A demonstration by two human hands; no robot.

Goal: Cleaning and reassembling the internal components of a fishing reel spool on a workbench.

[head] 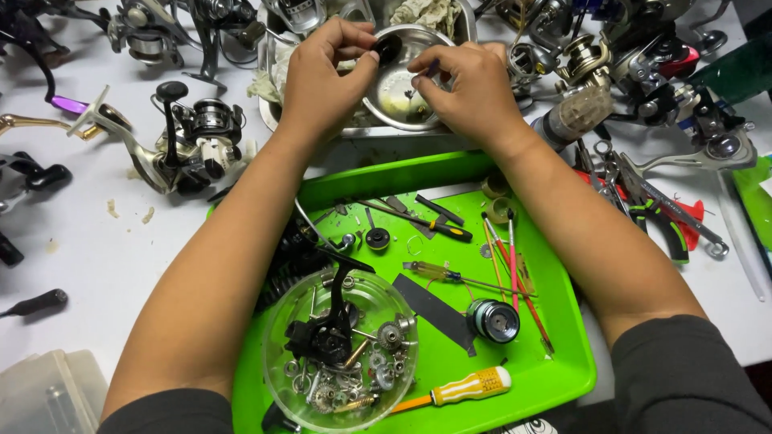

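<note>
My left hand [326, 76] pinches a small round black part [389, 48] over a shiny metal bowl [394, 92] at the far middle of the table. My right hand [466, 84] is closed next to it at the bowl's right rim, holding a thin dark tool or brush [430, 71] between thumb and fingers; its tip is mostly hidden. Both forearms reach over a bright green tray [555, 362]. The bowl sits in a metal pan [322, 128].
The green tray holds screwdrivers [458, 390], brushes [513, 265], a reel spool [492, 320] and a clear round dish [339, 350] of small gears and a black reel body. Several fishing reels [193, 137] crowd the far and left table. Pliers [651, 213] lie right.
</note>
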